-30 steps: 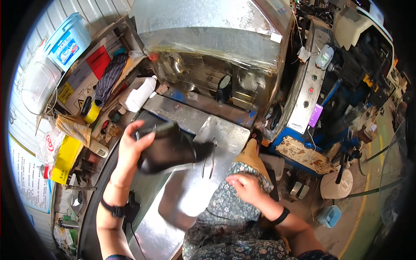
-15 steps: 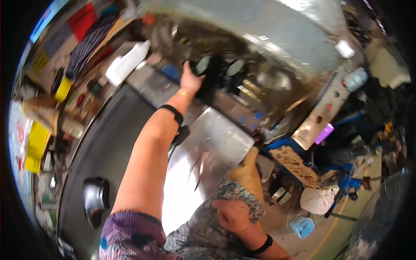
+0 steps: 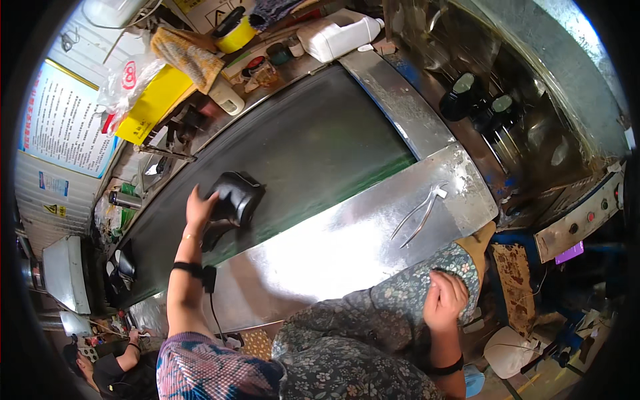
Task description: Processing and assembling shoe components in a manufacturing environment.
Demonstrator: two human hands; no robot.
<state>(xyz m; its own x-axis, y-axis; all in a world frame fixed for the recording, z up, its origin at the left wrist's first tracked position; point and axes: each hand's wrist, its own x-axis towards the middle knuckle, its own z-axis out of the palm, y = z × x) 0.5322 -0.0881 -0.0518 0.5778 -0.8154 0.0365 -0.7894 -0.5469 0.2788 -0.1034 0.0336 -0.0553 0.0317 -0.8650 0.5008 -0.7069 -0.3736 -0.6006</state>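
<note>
My left hand [image 3: 198,210] is open, fingers spread, reaching over a dark conveyor belt [image 3: 320,140]. Its thumb is against or just beside a glossy black shoe [image 3: 237,197]; the frame does not show a firm grip. My right hand [image 3: 445,300] hovers at the right, in front of my flowered apron [image 3: 393,293], fingers curled in with nothing visible in them. Ahead of it, a thin two-armed metal tool [image 3: 420,217] lies on a shiny metal ledge [image 3: 320,247]. Two dark upright forms with pale green tops [image 3: 465,83] stand in the machine at far right.
More black shoes [image 3: 120,270] sit at the belt's left end. A white jug [image 3: 340,35], an orange-grey cloth [image 3: 187,57] and a yellow box [image 3: 152,103] line the far shelf. A control panel [image 3: 583,217] stands right. Another person [image 3: 110,367] is at lower left.
My view has swung left. My left hand has come away from the dark forms in the machine to the black shoe on the belt. My right hand remains curled before the apron.
</note>
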